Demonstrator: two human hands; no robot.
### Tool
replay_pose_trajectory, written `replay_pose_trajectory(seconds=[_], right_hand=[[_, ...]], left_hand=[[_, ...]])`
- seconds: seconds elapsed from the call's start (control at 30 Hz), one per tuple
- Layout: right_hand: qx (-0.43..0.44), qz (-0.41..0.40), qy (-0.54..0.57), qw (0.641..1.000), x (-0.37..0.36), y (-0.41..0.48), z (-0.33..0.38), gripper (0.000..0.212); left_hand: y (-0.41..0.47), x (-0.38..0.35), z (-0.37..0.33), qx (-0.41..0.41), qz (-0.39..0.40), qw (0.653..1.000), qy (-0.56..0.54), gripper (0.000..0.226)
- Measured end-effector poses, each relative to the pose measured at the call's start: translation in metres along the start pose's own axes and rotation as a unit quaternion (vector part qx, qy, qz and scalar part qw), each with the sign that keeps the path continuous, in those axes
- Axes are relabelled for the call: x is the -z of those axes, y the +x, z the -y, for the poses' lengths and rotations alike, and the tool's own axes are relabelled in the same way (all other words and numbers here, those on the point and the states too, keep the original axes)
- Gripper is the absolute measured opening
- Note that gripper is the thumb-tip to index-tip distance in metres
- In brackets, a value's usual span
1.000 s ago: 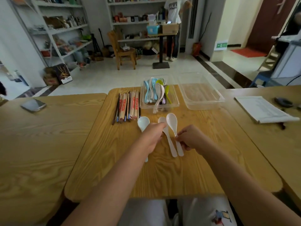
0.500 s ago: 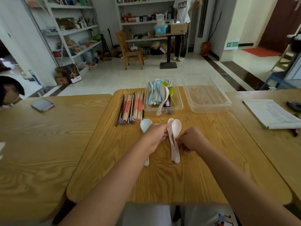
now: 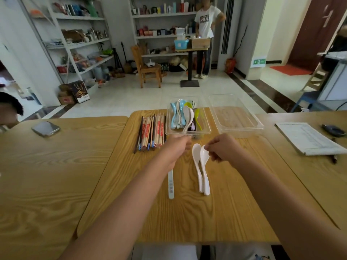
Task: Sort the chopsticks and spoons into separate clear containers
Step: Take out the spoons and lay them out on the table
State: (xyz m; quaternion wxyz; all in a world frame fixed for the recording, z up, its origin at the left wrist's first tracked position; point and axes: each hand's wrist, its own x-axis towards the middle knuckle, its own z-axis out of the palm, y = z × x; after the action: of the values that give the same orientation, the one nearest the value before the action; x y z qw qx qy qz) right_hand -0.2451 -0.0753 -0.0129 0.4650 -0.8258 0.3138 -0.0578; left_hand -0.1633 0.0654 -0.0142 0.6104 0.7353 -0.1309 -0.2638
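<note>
Two white spoons (image 3: 199, 166) lie nested side by side on the middle wooden table (image 3: 234, 203). My right hand (image 3: 223, 147) pinches the bowl of the right one. A third white spoon (image 3: 170, 184) lies to their left. My left hand (image 3: 176, 145) has its fingers curled over that spoon's bowl and hides it; only the handle shows. Behind the hands stands a clear container (image 3: 207, 119) with several blue, white and green spoons in it. An empty clear container (image 3: 260, 126) is to its right. A bundle of chopsticks (image 3: 152, 130) lies on the table left of the spoon container.
A phone (image 3: 45, 128) lies on the left table, where a person's head (image 3: 9, 109) shows at the edge. Papers (image 3: 308, 137) and a dark object (image 3: 333, 130) are on the right table. Far back, a person (image 3: 204, 34) stands by a stand near a chair (image 3: 146, 66).
The two right spoons were pushed together. My left hand left the middle spoon and moved onto the single spoon's bowl. My right hand slid from the handles up to the bowls.
</note>
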Motion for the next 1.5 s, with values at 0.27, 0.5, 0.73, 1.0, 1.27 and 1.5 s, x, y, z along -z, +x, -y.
replay_pose_trajectory(seconds=[0.27, 0.5, 0.73, 1.0, 1.27, 1.5], right_hand=[[0.01, -0.007, -0.005, 1.0, 0.003, 0.067, 0.044, 0.023], [0.004, -0.053, -0.067, 0.996, -0.019, 0.141, 0.067, 0.014], [0.007, -0.047, -0.111, 0.993, -0.04, 0.172, 0.067, 0.011], [-0.019, -0.062, -0.073, 0.995, -0.04, 0.182, 0.065, 0.016], [-0.007, -0.08, 0.031, 0.996, 0.001, 0.137, 0.077, 0.021], [-0.015, -0.027, 0.05, 0.998, 0.021, 0.034, 0.028, 0.023]], left_hand=[[0.063, 0.012, -0.038, 0.015, -0.032, 0.998, -0.045, 0.026], [0.12, 0.006, -0.056, 0.046, -0.066, 0.996, -0.031, 0.026], [0.139, 0.006, -0.045, 0.07, -0.063, 0.995, -0.038, 0.028], [0.139, 0.012, -0.04, 0.055, -0.048, 0.995, -0.064, 0.029], [0.104, 0.012, -0.055, -0.011, -0.048, 0.994, -0.096, 0.021], [0.032, -0.01, -0.025, -0.011, 0.007, 0.993, -0.119, 0.015]])
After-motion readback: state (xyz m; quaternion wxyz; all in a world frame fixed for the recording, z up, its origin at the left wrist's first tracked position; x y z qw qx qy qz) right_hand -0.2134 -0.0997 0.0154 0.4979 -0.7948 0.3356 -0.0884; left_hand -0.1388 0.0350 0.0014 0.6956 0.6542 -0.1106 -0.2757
